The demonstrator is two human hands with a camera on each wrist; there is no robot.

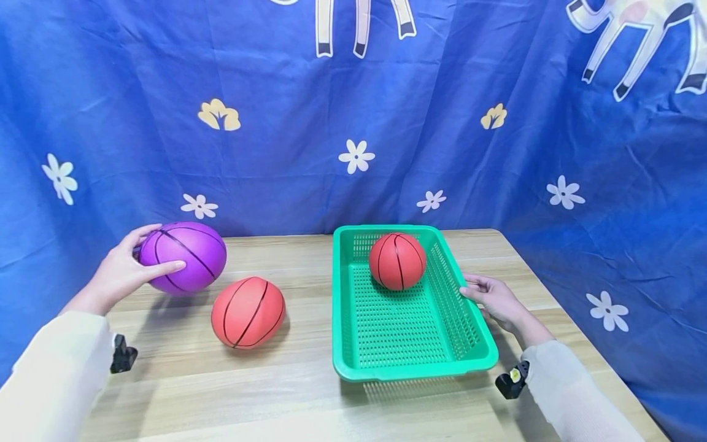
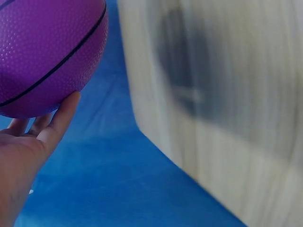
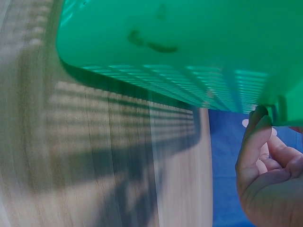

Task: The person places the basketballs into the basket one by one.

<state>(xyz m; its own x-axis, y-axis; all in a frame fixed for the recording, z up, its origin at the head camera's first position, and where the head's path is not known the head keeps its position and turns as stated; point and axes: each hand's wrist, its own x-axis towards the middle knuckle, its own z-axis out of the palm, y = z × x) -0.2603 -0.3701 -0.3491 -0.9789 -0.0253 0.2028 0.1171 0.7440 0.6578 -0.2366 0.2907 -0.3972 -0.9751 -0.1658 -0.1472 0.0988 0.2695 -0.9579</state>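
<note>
**Two-Handed Hold: Status**

Your left hand (image 1: pixel 118 273) is clamped on the purple basketball (image 1: pixel 196 253), thumb and fingers spread around its side, holding it above the wood-grain tabletop (image 1: pixel 265 396), well left of the green perforated basket (image 1: pixel 338 307). Your right hand (image 1: pixel 495 301) pinches the basket's right rim between thumb and fingers. A round red basketball (image 1: pixel 397 263) sits inside, toward the far end. A dented red basketball (image 1: pixel 248 313) rests outside, near the purple one.
</note>
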